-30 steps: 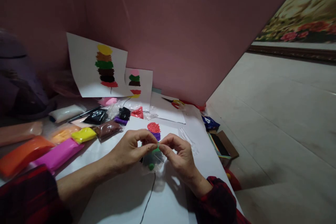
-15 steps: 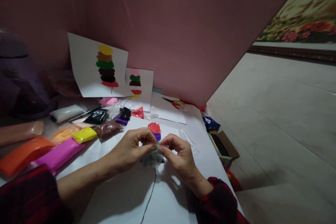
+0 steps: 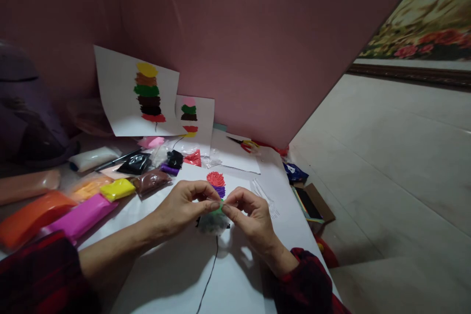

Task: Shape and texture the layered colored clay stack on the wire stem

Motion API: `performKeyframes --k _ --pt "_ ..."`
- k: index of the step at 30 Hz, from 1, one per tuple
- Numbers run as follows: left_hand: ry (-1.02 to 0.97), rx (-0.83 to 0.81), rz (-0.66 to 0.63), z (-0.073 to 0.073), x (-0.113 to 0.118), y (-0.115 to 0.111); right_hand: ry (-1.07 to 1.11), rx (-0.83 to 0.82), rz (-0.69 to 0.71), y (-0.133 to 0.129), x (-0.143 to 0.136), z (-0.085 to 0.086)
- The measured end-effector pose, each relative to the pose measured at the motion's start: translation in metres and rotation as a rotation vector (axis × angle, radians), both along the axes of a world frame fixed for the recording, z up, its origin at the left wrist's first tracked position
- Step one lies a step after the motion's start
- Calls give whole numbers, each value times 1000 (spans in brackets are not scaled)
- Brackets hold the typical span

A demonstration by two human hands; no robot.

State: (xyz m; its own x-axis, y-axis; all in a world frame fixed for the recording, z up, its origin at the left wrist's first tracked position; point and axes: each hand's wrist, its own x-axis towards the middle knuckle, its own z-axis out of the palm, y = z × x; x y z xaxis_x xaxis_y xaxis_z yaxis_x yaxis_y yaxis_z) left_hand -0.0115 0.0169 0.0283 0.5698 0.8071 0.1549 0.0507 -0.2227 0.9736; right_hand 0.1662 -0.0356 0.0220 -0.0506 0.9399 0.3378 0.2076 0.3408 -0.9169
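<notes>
Bag (image 3: 214, 224), clear with something green in it, hangs between the 2 hands in the head view, over the lower middle of the counter (image 3: 285, 216). The left hand (image 3: 187, 204) pinches its top edge with thumb and forefinger, and the right hand (image 3: 252, 213) does the same just beside it, so the 2 sets of fingers nearly meet; exactly what lies in the pinch is too small to tell. Under the bag is a sheet (image 3: 239, 274) with a red patch (image 3: 215, 179), a purple patch (image 3: 220, 191) below it, and dark marks showing at the bag's 2 sides. A thin black line (image 3: 208, 284) runs down the sheet from below the bag. To the left lie packs: orange (image 3: 35, 216), magenta (image 3: 81, 216), yellow (image 3: 117, 189), brown (image 3: 152, 182), black (image 3: 135, 163) and white (image 3: 93, 158), the yellow touching the magenta. A small red pack (image 3: 192, 158) is near the sheet's upper edge. Behind them, 2 drawings stand up near the pink wall (image 3: 250, 49): the large drawing (image 3: 147, 93) has 6 colour bands, yellow at the top and red at the bottom; the small drawing (image 3: 189, 117) has 5, pink at the top and yellow at the bottom. Scissors (image 3: 246, 145) rest at the back of the counter, and white sticks (image 3: 265, 196) lie beyond the right hand. Past the counter's right edge are a blue pack (image 3: 294, 172) and an open box (image 3: 312, 201), with pale tiles (image 3: 397, 157) farther right.
</notes>
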Motion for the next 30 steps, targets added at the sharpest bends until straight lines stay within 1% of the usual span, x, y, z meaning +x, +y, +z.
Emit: performKeyframes --k 3,7,12,24,27,30 --pt "4 25 26 0 0 -1 -12 -9 2 -1 0 0" --pt "15 12 26 2 1 -3 -31 -5 1 -1 0 -1" --pt "29 43 29 5 0 -4 -18 5 4 0 0 -1" --pt "-6 42 28 -3 2 -3 65 -1 7 2 -3 -2" --pt "-17 8 20 -2 2 -4 93 -9 21 3 -3 -4" --pt "-52 -67 0 0 3 -5 102 -11 20 3 -3 -6"
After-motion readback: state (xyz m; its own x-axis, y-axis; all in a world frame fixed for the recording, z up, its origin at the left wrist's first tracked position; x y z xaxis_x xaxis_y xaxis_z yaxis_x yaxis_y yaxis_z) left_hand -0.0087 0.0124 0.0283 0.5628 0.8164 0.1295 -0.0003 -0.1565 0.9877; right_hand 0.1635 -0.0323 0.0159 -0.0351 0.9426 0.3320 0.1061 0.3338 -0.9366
